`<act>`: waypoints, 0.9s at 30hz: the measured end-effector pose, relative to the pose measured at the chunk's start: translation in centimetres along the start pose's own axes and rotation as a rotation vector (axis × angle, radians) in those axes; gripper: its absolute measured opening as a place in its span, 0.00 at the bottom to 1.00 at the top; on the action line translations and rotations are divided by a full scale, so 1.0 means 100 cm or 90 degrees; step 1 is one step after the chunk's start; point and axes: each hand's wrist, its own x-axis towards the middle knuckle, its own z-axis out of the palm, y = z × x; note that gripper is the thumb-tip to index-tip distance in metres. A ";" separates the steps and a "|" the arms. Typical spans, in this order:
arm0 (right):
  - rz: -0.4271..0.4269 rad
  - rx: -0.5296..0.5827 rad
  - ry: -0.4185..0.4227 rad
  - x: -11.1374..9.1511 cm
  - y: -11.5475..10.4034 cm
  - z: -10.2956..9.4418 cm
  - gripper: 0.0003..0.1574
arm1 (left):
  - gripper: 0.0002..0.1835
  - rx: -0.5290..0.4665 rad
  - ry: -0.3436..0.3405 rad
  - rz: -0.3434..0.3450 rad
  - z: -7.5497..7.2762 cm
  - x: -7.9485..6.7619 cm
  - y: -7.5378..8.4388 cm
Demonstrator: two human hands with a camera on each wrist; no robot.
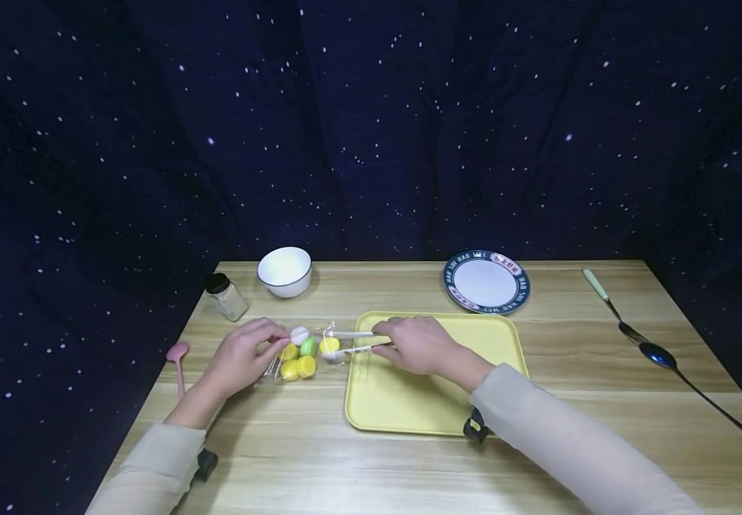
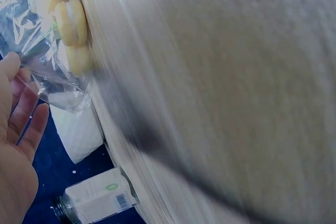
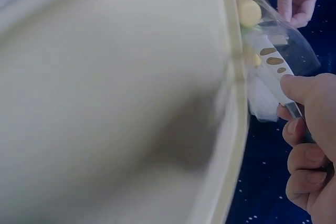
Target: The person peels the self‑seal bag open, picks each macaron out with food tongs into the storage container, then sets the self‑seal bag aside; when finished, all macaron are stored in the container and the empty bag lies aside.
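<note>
My left hand (image 1: 238, 357) pinches the edge of a clear plastic bag (image 2: 39, 72) lying on the table left of the tray. Inside are several macarons (image 1: 306, 367), yellow, green and pale lilac. My right hand (image 1: 418, 345) grips a pair of tongs (image 3: 274, 62) with white ends and a metal handle. Their two arms reach left over the tray's edge into the bag's right end. A yellow macaron (image 1: 329, 346) sits between the tong ends, and I cannot tell whether they squeeze it.
Below my right hand lies a yellow tray (image 1: 422, 411). Behind stand a white bowl (image 1: 285, 275), a black-lidded jar (image 1: 229, 300) and a blue-rimmed plate (image 1: 486, 283). A pink spoon (image 1: 178, 352) lies at left; a green-handled fork (image 1: 594, 285) and dark spoon (image 1: 657, 355) lie at right.
</note>
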 end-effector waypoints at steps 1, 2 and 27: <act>0.000 -0.002 0.003 -0.002 0.001 -0.002 0.24 | 0.05 0.000 0.000 0.000 0.000 0.000 0.000; 0.000 -0.005 0.007 -0.003 0.002 -0.004 0.24 | 0.05 -0.002 0.001 0.001 0.000 0.000 0.000; 0.137 0.011 0.043 -0.142 0.118 -0.046 0.27 | 0.04 -0.019 -0.003 -0.005 0.001 -0.001 -0.003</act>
